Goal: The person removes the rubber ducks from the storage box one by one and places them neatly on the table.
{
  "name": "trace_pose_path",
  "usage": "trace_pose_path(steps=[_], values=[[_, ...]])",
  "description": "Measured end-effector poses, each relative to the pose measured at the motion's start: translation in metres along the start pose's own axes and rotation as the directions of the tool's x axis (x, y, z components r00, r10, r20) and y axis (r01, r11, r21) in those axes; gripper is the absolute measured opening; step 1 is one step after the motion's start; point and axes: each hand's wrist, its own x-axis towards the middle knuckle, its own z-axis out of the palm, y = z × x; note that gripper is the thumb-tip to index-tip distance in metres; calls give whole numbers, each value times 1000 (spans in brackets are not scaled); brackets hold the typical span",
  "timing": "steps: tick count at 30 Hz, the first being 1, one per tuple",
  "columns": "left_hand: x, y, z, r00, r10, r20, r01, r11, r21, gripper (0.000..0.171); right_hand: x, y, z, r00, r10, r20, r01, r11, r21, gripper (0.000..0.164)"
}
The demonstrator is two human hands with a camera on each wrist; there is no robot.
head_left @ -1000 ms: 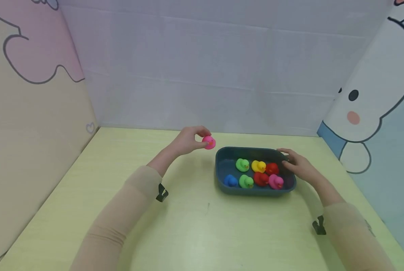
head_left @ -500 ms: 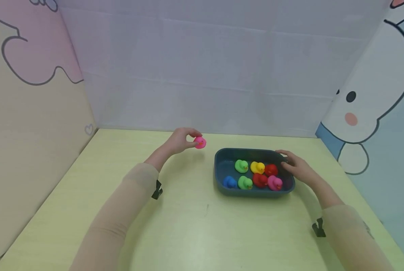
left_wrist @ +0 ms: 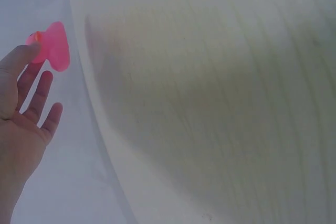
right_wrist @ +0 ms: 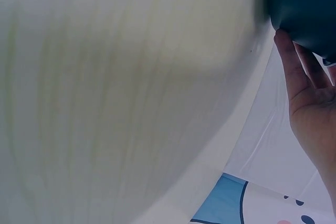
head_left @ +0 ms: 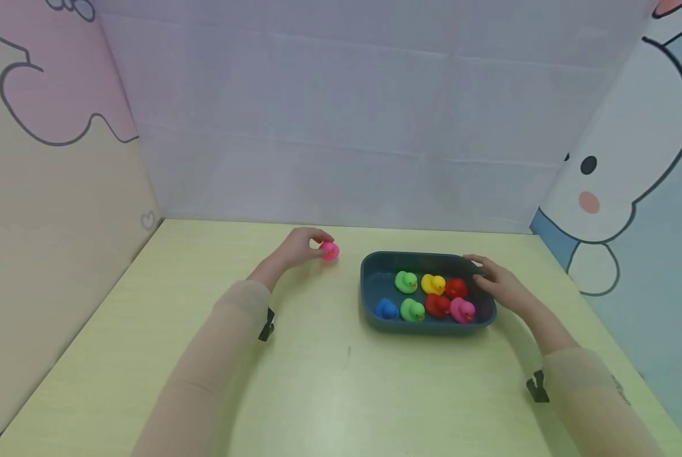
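Note:
A pink rubber duck (head_left: 330, 251) is pinched between the thumb and fingertips of my left hand (head_left: 298, 247), low over the table left of a dark teal tub. In the left wrist view the same pink duck (left_wrist: 56, 48) shows its flat base, and the lower fingers of the left hand (left_wrist: 21, 124) spread loose. My right hand (head_left: 507, 287) grips the right end of the tub (head_left: 369, 320), its thumb at the rim. In the right wrist view the fingers of the right hand (right_wrist: 315, 111) lie against the outer wall of the tub (right_wrist: 304, 9).
Inside the tub sit two green ducks, the nearer one (head_left: 412, 310) in front, a blue duck (head_left: 387, 309), a yellow duck (head_left: 433, 284), two red ducks, one in front (head_left: 437, 306), and another pink duck (head_left: 463, 310). White sheeting (head_left: 341, 127) backs the table (head_left: 318, 393).
My left hand has carried the pink duck left, away from the tub, and then lowered it toward the table. The right hand stays on the tub's end.

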Motion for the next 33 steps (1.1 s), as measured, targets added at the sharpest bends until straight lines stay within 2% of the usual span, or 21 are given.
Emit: trace_pose_path(steps=[5, 16, 20, 26, 33], values=[[2, -5, 5, 1000, -15, 12, 15, 1000, 6, 33, 0, 0, 0, 1000, 3, 0, -3, 1000, -6, 48], [4, -16, 12, 994, -103, 24, 104, 992, -64, 31, -1, 0, 1, 1000, 2, 1, -2, 1000, -2, 48], [4, -18, 13, 993, -114, 25, 116, 990, -81, 31, -1, -1, 1, 1000, 2, 5, -2, 1000, -7, 48], [5, -18, 13, 996, -89, 13, 90, 994, -58, 32, -1, 0, 1, 1000, 3, 2, -3, 1000, 0, 48], [2, -13, 8, 1000, -7, -30, 6, 999, -44, 37, 0, 0, 2, 1000, 5, -3, -5, 1000, 6, 48]])
